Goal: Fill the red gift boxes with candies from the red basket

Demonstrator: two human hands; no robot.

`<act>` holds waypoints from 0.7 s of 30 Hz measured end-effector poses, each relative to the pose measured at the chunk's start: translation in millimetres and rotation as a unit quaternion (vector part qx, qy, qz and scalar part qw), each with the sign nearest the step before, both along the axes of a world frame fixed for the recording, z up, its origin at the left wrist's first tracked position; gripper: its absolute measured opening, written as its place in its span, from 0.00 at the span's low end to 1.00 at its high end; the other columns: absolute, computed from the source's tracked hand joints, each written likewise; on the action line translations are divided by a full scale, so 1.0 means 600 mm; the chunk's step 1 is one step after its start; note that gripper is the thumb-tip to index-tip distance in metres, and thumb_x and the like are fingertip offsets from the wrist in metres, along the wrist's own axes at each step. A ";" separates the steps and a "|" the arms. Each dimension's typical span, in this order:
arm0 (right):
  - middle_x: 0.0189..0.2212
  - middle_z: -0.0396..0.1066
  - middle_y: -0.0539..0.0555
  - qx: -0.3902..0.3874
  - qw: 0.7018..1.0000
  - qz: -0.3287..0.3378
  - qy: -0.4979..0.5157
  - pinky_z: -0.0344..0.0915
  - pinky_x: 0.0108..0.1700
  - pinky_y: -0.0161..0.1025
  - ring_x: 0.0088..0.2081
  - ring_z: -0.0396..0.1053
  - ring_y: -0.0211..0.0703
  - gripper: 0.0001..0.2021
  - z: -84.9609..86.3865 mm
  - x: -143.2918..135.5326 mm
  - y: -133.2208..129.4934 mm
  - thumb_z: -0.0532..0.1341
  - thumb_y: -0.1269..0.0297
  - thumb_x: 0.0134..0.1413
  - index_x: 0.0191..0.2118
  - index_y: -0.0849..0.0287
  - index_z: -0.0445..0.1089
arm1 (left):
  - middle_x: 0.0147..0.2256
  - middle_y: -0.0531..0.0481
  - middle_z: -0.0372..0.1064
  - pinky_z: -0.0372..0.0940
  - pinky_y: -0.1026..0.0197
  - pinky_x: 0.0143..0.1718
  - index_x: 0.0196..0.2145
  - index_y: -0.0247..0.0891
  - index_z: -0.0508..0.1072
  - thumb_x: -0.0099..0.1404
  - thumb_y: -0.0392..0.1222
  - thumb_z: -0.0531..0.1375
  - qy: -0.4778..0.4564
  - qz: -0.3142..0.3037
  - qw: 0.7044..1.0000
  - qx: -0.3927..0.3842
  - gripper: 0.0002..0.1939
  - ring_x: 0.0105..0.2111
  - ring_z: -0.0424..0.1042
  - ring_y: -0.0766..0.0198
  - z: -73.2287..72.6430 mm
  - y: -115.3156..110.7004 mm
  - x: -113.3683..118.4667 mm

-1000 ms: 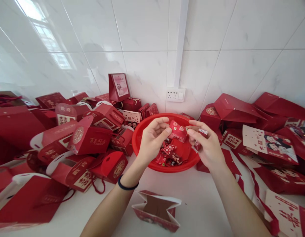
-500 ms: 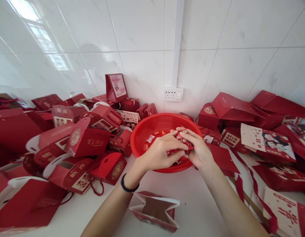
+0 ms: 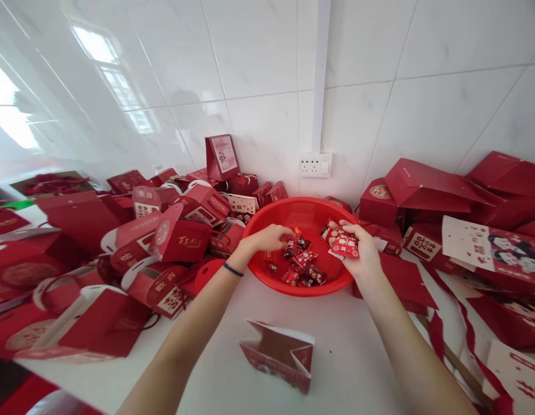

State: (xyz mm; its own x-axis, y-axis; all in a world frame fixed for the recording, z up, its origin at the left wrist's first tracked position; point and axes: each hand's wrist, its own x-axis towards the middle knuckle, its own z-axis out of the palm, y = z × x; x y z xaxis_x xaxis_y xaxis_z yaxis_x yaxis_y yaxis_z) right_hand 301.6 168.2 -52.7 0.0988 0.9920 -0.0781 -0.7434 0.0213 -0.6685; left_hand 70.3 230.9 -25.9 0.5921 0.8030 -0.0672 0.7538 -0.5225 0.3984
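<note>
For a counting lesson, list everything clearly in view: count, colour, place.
Basket: 1, red, on table
Small packets: several, mostly red, inside basket
Held packet: at least 1, red, right hand
Open box: 1, red, table front
Gift boxes: many, mostly red, left and right
Ribbon: some, dark red, right
Socket: 1, white, wall
Trunking: 1, white, above socket
Table: 1, white, below
Wall: 1, white, behind
Wristband: 1, dark, left wrist
Left hand: 1, bare, over basket
Right hand: 1, bare, basket's right

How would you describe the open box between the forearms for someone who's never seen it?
Find the round red basket below the wall socket. Nearer the viewer, on the white table, sits an open red box. It stands alone between the forearms, apart from the boxes heaped on either side.
</note>
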 end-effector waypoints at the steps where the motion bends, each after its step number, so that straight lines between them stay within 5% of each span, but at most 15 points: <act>1: 0.30 0.79 0.52 -0.001 1.000 0.004 -0.001 0.72 0.25 0.35 0.25 0.72 0.37 0.11 -0.001 0.000 0.000 0.69 0.71 0.35 0.30 0.56 0.71 | 0.53 0.45 0.80 0.67 0.62 0.54 0.52 0.38 0.81 0.57 0.27 0.59 0.033 -0.014 0.999 -0.009 0.27 0.51 0.78 0.54 0.003 0.008 0.010; 8: 0.29 0.79 0.51 0.018 1.000 0.000 -0.008 0.72 0.27 0.34 0.27 0.74 0.38 0.17 -0.005 -0.001 -0.004 0.72 0.76 0.30 0.30 0.56 0.71 | 0.52 0.41 0.79 0.70 0.61 0.47 0.55 0.38 0.78 0.54 0.44 0.70 0.165 0.011 0.984 -0.061 0.29 0.49 0.78 0.50 -0.002 0.034 0.072; 14: 0.29 0.80 0.51 0.016 1.000 -0.024 0.005 0.73 0.26 0.36 0.26 0.73 0.38 0.15 -0.005 -0.011 -0.006 0.68 0.77 0.30 0.29 0.55 0.71 | 0.33 0.46 0.82 0.71 0.62 0.36 0.36 0.38 0.84 0.48 0.35 0.69 0.186 0.068 0.978 -0.062 0.14 0.34 0.80 0.54 -0.018 0.033 0.063; 17: 0.29 0.80 0.51 0.012 1.000 -0.025 0.013 0.74 0.28 0.35 0.27 0.74 0.38 0.14 -0.003 -0.015 -0.009 0.68 0.77 0.31 0.29 0.56 0.71 | 0.38 0.37 0.82 0.72 0.57 0.41 0.38 0.35 0.84 0.58 0.34 0.62 0.171 0.137 0.976 0.009 0.12 0.40 0.81 0.49 -0.016 0.040 0.050; 21: 0.29 0.81 0.51 0.000 0.999 -0.027 0.025 0.76 0.30 0.36 0.28 0.76 0.39 0.13 0.003 -0.018 -0.012 0.66 0.77 0.33 0.29 0.56 0.70 | 0.54 0.32 0.76 0.70 0.57 0.52 0.55 0.31 0.78 0.66 0.33 0.57 0.144 0.181 0.970 0.078 0.22 0.54 0.76 0.48 -0.019 0.051 0.048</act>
